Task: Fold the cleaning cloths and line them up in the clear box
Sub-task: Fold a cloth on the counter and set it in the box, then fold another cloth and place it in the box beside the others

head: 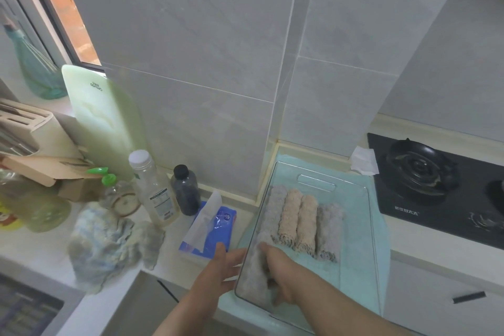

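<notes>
Only two arms show. The left hand is bare, and the left forearm bare right to the frame's lower edge. The right hand bare too; right forearm uncovered along its whole visible length.

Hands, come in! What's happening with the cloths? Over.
Left hand flat against clear box. Right hand holds grey cloth inside, beside rolled cloths. Crumpled cloth waits on counter.

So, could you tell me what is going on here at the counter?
A person is packing folded cloths into the clear box, which sits on a teal towel. The right hand holds a grey cloth at the box's left side, beside four rolled cloths lined up. The left hand rests open against the box's outer wall. A crumpled cloth lies on the counter.
</notes>
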### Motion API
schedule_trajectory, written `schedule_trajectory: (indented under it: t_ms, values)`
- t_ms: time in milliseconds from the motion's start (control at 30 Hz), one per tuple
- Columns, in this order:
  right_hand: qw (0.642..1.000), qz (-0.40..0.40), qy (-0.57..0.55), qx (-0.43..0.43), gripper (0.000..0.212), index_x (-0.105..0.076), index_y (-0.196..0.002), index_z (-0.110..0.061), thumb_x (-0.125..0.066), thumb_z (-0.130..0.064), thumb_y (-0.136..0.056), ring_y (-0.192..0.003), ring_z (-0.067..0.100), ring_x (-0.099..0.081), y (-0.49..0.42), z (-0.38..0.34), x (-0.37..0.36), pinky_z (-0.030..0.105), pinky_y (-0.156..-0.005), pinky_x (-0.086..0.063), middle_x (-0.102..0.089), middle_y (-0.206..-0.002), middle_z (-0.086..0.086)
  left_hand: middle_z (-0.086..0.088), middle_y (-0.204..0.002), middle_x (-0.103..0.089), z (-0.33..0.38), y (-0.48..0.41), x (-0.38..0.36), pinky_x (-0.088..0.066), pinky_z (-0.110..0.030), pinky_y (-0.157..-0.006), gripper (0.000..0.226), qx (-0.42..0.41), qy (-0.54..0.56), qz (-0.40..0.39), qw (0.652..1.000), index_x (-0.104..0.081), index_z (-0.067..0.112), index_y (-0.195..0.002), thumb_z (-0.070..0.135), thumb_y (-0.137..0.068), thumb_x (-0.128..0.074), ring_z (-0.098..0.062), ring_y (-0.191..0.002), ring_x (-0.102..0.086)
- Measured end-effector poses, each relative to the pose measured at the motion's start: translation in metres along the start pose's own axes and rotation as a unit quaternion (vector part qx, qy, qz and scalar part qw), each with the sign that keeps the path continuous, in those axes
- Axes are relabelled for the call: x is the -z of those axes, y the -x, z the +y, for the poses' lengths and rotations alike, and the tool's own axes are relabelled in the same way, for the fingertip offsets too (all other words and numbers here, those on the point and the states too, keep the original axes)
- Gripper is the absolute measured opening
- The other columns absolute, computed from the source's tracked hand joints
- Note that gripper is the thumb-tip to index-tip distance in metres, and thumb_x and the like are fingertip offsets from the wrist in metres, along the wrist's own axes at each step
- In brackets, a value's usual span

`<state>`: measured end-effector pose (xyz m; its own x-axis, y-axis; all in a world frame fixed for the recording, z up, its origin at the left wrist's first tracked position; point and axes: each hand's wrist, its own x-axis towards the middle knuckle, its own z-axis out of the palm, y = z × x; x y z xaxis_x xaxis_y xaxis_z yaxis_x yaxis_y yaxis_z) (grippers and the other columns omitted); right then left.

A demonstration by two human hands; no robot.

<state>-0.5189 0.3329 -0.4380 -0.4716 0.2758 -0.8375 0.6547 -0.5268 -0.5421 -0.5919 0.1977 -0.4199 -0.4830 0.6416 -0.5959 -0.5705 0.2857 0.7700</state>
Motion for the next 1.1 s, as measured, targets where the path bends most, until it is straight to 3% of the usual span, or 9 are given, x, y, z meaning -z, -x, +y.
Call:
schedule_trajectory:
  t_ms: [167,467,567,633,700,800,867,1000,1100]
  values:
    - [0.995,0.054,0.064,-0.052,0.056,-0.054,-0.13,-0.019,-0.04,-0.056,-0.089,-0.121,0.027,-0.048,0.003,0.002,0.007,0.044,-0.106,-0.033,-0.053,-0.134,0.006,0.003,-0.102,-0.068,0.003,0.0,0.004,-0.047,-0.029,-0.077,0.062,0.019,-0.004,0.014,1.0,-0.064,0.022,-0.097,0.05,-0.098,-0.008,-0.017,-0.097,-0.059]
    - [0.991,0.035,-0.106,-0.069,0.096,-0.054,-0.131,-0.007,-0.042,-0.082,-0.071,-0.106,0.042,-0.064,-0.029,0.011,0.007,0.065,-0.094,-0.043,-0.063,-0.121,0.025,-0.004,-0.112,-0.064,0.012,0.011,0.0,-0.048,-0.04,-0.087,0.063,0.041,-0.015,0.008,0.999,-0.065,0.02,-0.1,0.053,-0.097,-0.011,-0.025,-0.107,-0.058]
    - [0.997,0.051,-0.036,-0.045,0.095,-0.052,-0.133,-0.012,-0.046,-0.083,-0.07,-0.113,0.033,-0.059,-0.003,0.004,-0.001,0.056,-0.101,-0.043,-0.059,-0.127,0.015,-0.008,-0.124,-0.058,0.017,0.012,0.008,-0.045,-0.041,-0.094,0.064,0.044,-0.034,0.013,0.998,-0.062,0.021,-0.106,0.054,-0.096,-0.007,-0.028,-0.117,-0.052]
    - [0.997,0.054,0.056,-0.004,0.077,-0.043,-0.142,-0.018,-0.036,-0.071,-0.087,-0.121,0.027,-0.052,0.023,-0.003,-0.001,0.046,-0.104,-0.041,-0.053,-0.135,0.008,-0.01,-0.13,-0.055,0.023,0.015,0.013,-0.046,-0.035,-0.087,0.063,0.02,-0.051,0.015,0.998,-0.059,0.022,-0.111,0.052,-0.097,-0.006,-0.026,-0.115,-0.051]
    - [0.973,0.089,0.19,0.096,0.062,-0.036,-0.145,-0.019,-0.025,-0.057,-0.098,-0.134,0.025,-0.04,0.044,-0.007,0.004,0.041,-0.112,-0.03,-0.04,-0.148,0.006,-0.013,-0.126,-0.059,0.034,0.022,0.012,-0.046,-0.034,-0.086,0.053,-0.014,-0.049,0.031,0.998,-0.062,0.017,-0.108,0.056,-0.097,-0.026,-0.027,-0.112,-0.054]
    - [0.894,0.139,0.323,0.277,0.046,-0.041,-0.14,-0.013,-0.034,-0.037,-0.102,-0.127,0.017,-0.043,0.079,-0.01,0.014,0.023,-0.1,-0.034,-0.044,-0.142,0.004,-0.002,-0.094,-0.071,0.052,0.034,0.012,-0.047,-0.031,-0.083,0.06,-0.071,-0.035,0.09,0.993,-0.068,0.012,-0.092,0.052,-0.047,-0.065,-0.019,-0.092,-0.062]
    - [0.848,0.168,0.358,0.352,0.045,-0.037,-0.143,-0.024,-0.041,-0.036,-0.1,-0.123,0.004,-0.039,0.1,-0.008,0.021,0.011,-0.095,-0.03,-0.04,-0.138,-0.011,0.001,-0.098,-0.071,0.064,0.041,0.011,-0.048,-0.036,-0.092,0.06,-0.073,-0.074,0.117,0.988,-0.07,0.017,-0.097,0.051,-0.049,-0.06,-0.015,-0.092,-0.062]
    - [0.827,0.161,0.345,0.414,0.044,-0.038,-0.14,-0.036,-0.047,-0.039,-0.097,-0.127,0.0,-0.039,0.128,-0.003,0.037,0.018,-0.107,-0.031,-0.039,-0.139,-0.019,-0.003,-0.12,-0.061,0.08,0.068,0.007,-0.038,-0.044,-0.107,0.09,-0.088,-0.122,0.136,0.979,-0.061,0.017,-0.12,0.062,-0.042,-0.05,-0.026,-0.112,-0.055]
    - [0.809,0.136,0.377,0.429,0.045,-0.037,-0.141,-0.036,-0.047,-0.039,-0.097,-0.118,0.0,-0.045,0.145,-0.008,0.051,0.012,-0.098,-0.033,-0.04,-0.137,-0.019,-0.002,-0.126,-0.06,0.071,0.099,0.004,-0.038,-0.046,-0.108,0.083,-0.217,-0.15,0.137,0.955,-0.061,0.019,-0.123,0.069,-0.057,-0.052,-0.025,-0.12,-0.052]
